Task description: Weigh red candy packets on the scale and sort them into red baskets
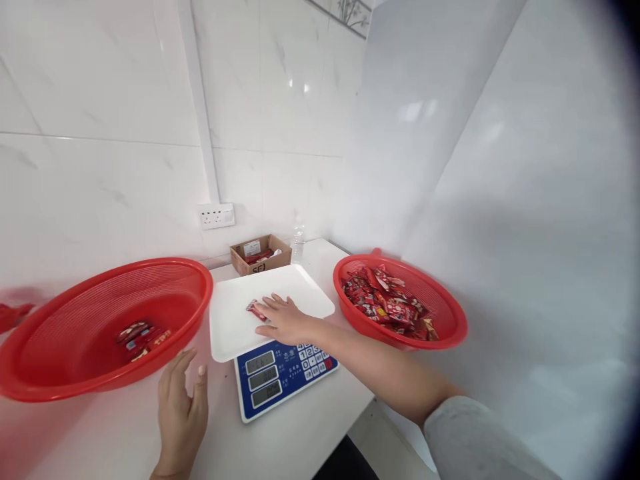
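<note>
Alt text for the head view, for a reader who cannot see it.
The right hand lies flat on a white tray atop a blue scale, touching a red packet; the left hand is open beside the left red basket.

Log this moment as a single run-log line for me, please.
right hand: flat on white tray, fingers touching red packet | left hand: open, beside left red basket | right red basket: heaped packets

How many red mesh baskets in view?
2. The left basket sits beside the left hand, with a few red packets inside. The right basket, heaped full, sits right of the scale. A red shape at the far-left edge is unclear.
</note>
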`<action>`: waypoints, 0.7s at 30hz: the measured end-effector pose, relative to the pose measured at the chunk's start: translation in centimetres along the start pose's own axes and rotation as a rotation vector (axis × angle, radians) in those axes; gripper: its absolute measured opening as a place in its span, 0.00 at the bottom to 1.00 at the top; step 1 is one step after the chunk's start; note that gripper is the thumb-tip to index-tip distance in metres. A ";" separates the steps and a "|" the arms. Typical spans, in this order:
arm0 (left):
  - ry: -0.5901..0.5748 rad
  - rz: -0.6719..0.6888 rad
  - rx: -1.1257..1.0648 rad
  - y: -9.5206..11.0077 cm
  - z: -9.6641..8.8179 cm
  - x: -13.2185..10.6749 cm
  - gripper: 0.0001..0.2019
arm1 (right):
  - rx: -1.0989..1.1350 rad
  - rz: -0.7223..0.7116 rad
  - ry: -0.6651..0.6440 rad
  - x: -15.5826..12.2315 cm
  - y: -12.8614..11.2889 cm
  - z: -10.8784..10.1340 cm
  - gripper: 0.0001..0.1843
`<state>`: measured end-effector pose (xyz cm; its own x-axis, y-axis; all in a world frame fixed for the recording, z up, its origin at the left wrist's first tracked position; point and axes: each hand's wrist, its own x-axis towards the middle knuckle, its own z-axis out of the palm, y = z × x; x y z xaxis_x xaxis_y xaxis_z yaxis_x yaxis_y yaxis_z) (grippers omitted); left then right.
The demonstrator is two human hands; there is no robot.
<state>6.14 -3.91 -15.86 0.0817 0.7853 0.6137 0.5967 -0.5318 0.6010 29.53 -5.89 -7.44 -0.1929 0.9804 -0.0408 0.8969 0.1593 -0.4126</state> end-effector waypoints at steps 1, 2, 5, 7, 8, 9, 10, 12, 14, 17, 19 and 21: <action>-0.002 -0.007 0.004 -0.1 0.0 0.1 0.22 | 0.015 -0.002 0.019 -0.2 0.2 -0.4 0.36; -0.006 -0.018 0.007 -0.1 0.0 0.1 0.22 | 0.028 0.000 0.050 -0.5 0.6 -1.1 0.36; -0.027 -0.048 0.015 0.1 0.0 0.3 0.23 | 0.039 0.086 0.208 -2.5 3.0 -3.9 0.32; -0.048 -0.071 0.021 0.3 0.0 0.4 0.24 | 0.049 0.252 0.344 -4.4 5.4 -6.1 0.28; -0.059 -0.085 0.024 0.4 0.0 0.4 0.24 | 0.052 0.330 0.375 -5.4 6.8 -7.0 0.25; -0.067 -0.099 0.026 0.5 0.0 0.4 0.25 | 0.054 0.390 0.388 -6.5 8.1 -7.8 0.23; -0.074 -0.113 0.028 0.6 0.1 0.3 0.25 | 0.062 0.448 0.381 -7.5 9.4 -8.3 0.21; -0.089 -0.140 0.032 0.7 0.1 0.3 0.25 | 0.098 0.536 0.306 -9.3 11.8 -8.6 0.17; -0.103 -0.158 0.034 0.6 0.2 0.3 0.26 | 0.155 0.590 0.194 -10.5 13.5 -8.1 0.14; -0.113 -0.168 0.039 0.4 0.2 0.3 0.27 | 0.213 0.644 0.117 -11.1 15.0 -6.7 0.14; -0.109 -0.168 0.042 0.3 0.3 0.3 0.27 | 0.220 0.652 0.131 -10.9 15.6 -5.9 0.15; -0.103 -0.169 0.042 0.2 0.3 0.3 0.26 | 0.198 0.646 0.192 -10.5 16.1 -5.4 0.15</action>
<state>6.51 -3.66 -15.73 0.0574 0.8919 0.4486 0.6416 -0.3772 0.6678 48.11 -12.98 -8.70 0.4445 0.8776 -0.1795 0.7152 -0.4684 -0.5187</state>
